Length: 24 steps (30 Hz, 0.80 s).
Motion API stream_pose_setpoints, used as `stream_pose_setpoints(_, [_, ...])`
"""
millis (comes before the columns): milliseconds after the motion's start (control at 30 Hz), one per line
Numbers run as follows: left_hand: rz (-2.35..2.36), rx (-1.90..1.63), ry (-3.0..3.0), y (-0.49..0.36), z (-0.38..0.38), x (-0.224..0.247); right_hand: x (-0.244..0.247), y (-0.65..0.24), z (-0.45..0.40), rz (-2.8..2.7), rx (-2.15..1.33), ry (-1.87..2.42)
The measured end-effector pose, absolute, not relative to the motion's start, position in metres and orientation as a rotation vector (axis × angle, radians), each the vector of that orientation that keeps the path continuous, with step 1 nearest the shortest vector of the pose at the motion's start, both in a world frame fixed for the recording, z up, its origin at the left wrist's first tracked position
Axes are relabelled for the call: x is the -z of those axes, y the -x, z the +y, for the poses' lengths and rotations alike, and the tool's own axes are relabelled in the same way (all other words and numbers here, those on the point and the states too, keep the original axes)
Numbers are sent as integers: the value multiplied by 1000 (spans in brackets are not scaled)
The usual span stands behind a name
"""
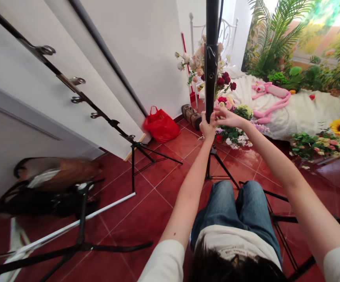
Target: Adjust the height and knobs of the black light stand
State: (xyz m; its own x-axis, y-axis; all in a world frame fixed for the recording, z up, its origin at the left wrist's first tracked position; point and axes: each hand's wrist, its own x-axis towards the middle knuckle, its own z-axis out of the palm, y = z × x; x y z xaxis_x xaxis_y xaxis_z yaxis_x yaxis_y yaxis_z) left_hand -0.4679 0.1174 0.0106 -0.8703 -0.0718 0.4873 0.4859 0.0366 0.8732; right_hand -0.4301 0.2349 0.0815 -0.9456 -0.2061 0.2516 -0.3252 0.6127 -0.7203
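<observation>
A black light stand (211,74) rises upright in front of me, its tripod legs on the red tiled floor. My left hand (208,126) is wrapped around its pole, low down, with the thumb up along the side. On the pole's right side is my right hand (228,118), its fingers stretched toward the pole and slightly apart. Whether those fingertips touch the pole or my left hand I cannot tell. Just behind the hands are artificial flowers (227,102) in pink, red and white.
Another black tripod stand with clips (78,89) leans at the left. A red bag (161,125) and a brown rolled case (191,116) lie by the wall. Bags (58,172) and a white pole (108,207) lie left. A pink plush toy (271,94) rests on white cloth (302,113) at right.
</observation>
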Motion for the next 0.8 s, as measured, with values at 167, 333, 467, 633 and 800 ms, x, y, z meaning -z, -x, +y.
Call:
stream_pose_setpoints(167, [-1925, 1887, 455, 466, 116, -12, -110, 449, 212, -2193, -1456, -541])
stream_pose_setpoints(333, [-1939, 1862, 507, 464, 111, -3, -104, 456, 195, -2111, -1388, -385])
stream_pose_setpoints(467, [-2042, 1836, 487, 461, 107, 11, -86, 453, 185, -2087, -1325, -220])
stream_pose_setpoints(633, [-2095, 1851, 504, 464, 107, 22, -83, 449, 184, -2085, -1444, -217])
stream_pose_setpoints(800, [-2073, 1867, 535, 469, 108, 26, -62, 430, 190, -2319, -1357, -224])
